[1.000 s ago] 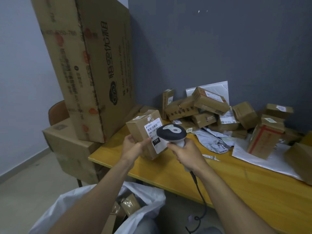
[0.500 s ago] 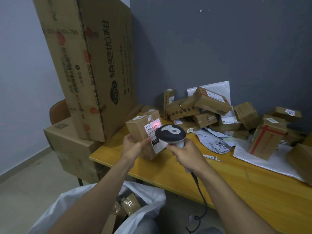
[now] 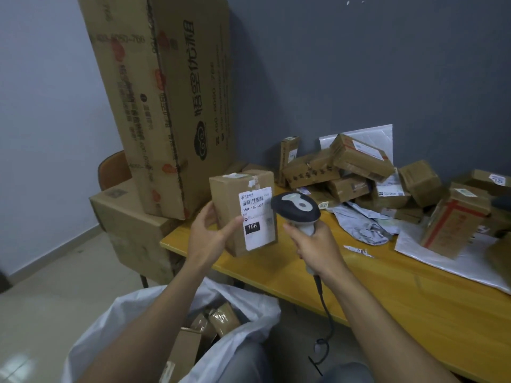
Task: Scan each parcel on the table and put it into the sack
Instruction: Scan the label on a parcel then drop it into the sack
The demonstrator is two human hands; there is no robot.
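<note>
Right hand (image 3: 318, 244) covers scanner (image 3: 297, 207) handle; left hand (image 3: 210, 239) grips parcel (image 3: 226, 200).

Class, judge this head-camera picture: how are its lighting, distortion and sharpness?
Head view: dim, even light with soft shadows and no glare; the label on the held parcel is sharp, 15H legible; parcels at the right edge smear and stretch, typical of a wide-angle lens.

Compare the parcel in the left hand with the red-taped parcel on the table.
The held parcel is gripped in the left hand; the red-taped parcel rests on a white mailer on the table. The held parcel bears a large white label with a black 15H patch on its front; the red-taped parcel shows only a small label on top. Red strips cross the red-taped parcel, none the held parcel. Both are brown cardboard boxes.
</note>
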